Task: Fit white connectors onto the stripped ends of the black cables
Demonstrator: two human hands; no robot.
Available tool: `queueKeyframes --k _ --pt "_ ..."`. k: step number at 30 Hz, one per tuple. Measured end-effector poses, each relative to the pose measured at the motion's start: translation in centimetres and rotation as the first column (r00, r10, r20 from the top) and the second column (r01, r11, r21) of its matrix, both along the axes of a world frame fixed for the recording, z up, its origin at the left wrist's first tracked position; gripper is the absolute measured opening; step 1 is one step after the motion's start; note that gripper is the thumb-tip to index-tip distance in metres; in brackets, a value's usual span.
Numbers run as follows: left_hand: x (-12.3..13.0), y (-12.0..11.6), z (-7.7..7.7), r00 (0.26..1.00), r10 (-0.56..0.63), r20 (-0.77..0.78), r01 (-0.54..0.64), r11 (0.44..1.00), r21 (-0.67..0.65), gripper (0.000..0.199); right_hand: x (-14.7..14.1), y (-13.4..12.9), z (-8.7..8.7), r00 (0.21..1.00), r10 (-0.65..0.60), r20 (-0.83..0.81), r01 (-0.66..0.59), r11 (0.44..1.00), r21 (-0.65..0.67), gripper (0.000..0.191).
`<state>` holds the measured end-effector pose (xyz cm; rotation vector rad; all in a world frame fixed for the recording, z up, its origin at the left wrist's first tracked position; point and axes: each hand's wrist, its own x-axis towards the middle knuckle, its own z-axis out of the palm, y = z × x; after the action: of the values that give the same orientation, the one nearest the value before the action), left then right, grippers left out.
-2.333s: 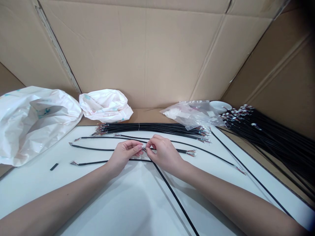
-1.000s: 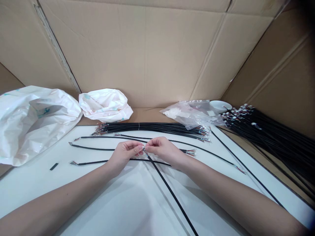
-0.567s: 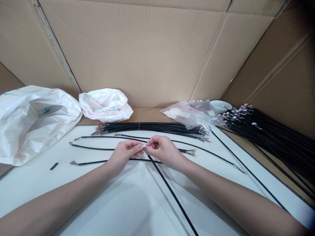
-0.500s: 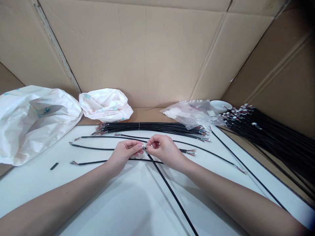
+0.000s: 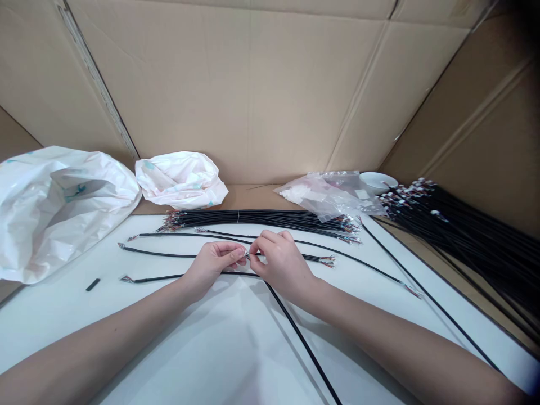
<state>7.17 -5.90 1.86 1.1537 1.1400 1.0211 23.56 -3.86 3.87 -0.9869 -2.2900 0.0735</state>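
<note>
A black cable (image 5: 301,337) enters at the near edge and slants up across the bare front of the white table (image 5: 185,354), passing under the right hand. Its far end is between the two hands, near the middle of the table. The left hand (image 5: 215,266) pinches a small white connector (image 5: 247,255) between thumb and fingertips. The right hand (image 5: 279,264) is right beside it, thumb and forefinger closed on the thin wires at the cable's end; whether every wire sits in the connector is too small to tell.

Off to the left lies a short black strip (image 5: 93,284). Loose black cables (image 5: 164,255) with bared, multicoloured wire ends stretch crosswise beneath and beyond the hands, and another cable (image 5: 439,300) runs diagonally on the right. Past them, a bundle of black cables (image 5: 270,217) is tied around with a thin band (image 5: 238,216).

To the right is a heap of black cables (image 5: 476,242) tipped with white connectors. Farther back are two crumpled white plastic bags (image 5: 181,179) at left, then a clear plastic bag (image 5: 331,194) holding white pieces, and a white bowl (image 5: 378,180). Cardboard walls (image 5: 248,95) rise behind.
</note>
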Motion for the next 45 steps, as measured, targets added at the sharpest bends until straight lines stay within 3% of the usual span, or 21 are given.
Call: queueKeyframes --k 11,18,27,29,32,35,39,42,45 --pt "0.1 -0.1 0.1 1.000 0.009 0.010 -0.009 1.000 -0.017 0.025 -0.1 -0.1 -0.8 0.995 -0.018 0.095 -0.009 0.960 0.279 0.019" --pt "-0.1 0.0 0.1 1.000 -0.014 -0.004 0.014 1.000 -0.016 0.024 -0.1 0.0 -1.2 0.992 -0.009 0.125 -0.032 0.945 0.326 0.020" --pt "-0.3 0.1 -0.3 0.999 -0.025 0.028 0.025 1.000 -0.006 0.021 -0.1 0.0 -1.1 0.993 0.015 0.116 -0.041 0.973 0.227 0.019" --pt "-0.2 0.1 -0.2 0.999 -0.006 0.040 0.006 1.000 -0.003 0.021 0.0 0.1 -0.5 0.994 0.052 0.098 -0.064 0.990 0.127 0.018" --pt "0.0 0.0 -0.1 0.998 0.023 0.051 -0.024 1.000 0.015 0.021 0.3 0.4 0.6 0.995 0.102 -0.001 -0.101 0.984 -0.145 0.011" --pt "0.1 -0.1 0.0 0.998 0.024 0.050 -0.026 0.999 0.030 0.021 0.6 0.7 1.5 0.991 0.088 -0.106 -0.123 0.906 -0.405 0.007" --pt "0.1 -0.1 -0.1 0.997 0.052 0.053 -0.054 0.997 0.047 0.024 0.9 1.2 1.6 0.975 0.079 -0.206 -0.201 0.711 -0.674 0.008" --pt "0.1 -0.1 -0.1 0.996 0.061 0.058 -0.063 0.997 0.039 0.026 1.0 1.5 1.6 0.956 0.074 -0.284 -0.274 0.565 -0.778 0.013" --pt "0.2 -0.1 0.0 0.996 0.063 0.071 -0.065 0.998 0.023 0.025 0.9 1.5 1.9 0.948 0.054 -0.314 -0.302 0.474 -0.827 0.015"
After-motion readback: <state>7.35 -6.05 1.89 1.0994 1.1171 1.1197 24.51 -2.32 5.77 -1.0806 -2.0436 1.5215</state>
